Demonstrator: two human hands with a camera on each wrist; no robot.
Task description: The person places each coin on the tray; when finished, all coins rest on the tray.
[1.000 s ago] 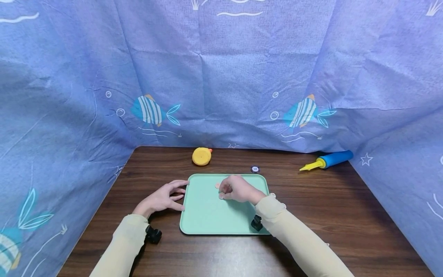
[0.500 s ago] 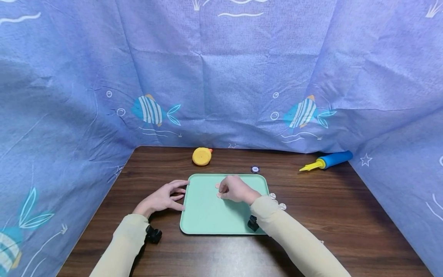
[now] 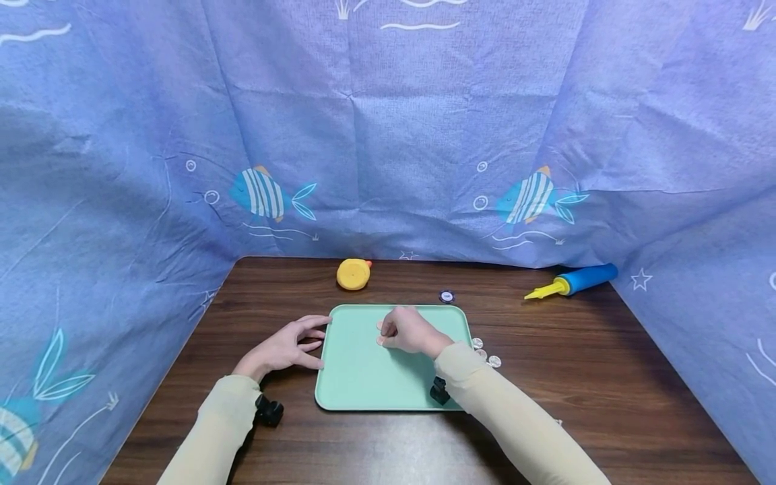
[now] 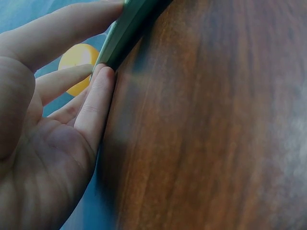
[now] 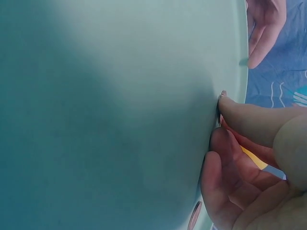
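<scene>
A pale green tray (image 3: 364, 384) lies on the dark wooden table (image 3: 576, 377). My right hand (image 3: 407, 330) is low over the tray's far middle, fingers curled, its fingertips (image 5: 223, 101) holding a small coin (image 3: 379, 341) down on the tray (image 5: 120, 120). A second coin (image 3: 380, 325) lies just beyond it and shows edge-on as a coin (image 5: 194, 215) in the right wrist view. My left hand (image 3: 289, 347) rests on the table with straight fingers (image 4: 98, 96) touching the tray's left rim (image 4: 125, 29). It holds nothing.
Three coins (image 3: 483, 352) lie on the table by the tray's right rim. A dark poker chip (image 3: 446, 296) sits behind the tray, a yellow round object (image 3: 353, 273) at the back, a blue and yellow pump (image 3: 576, 279) at the back right. Blue fish-print cloth (image 3: 388, 135) walls three sides.
My right hand has slid a little to the left across the tray with the coin at its fingertips, uncovering the coins beside the tray's right rim. The left hand has not moved.
</scene>
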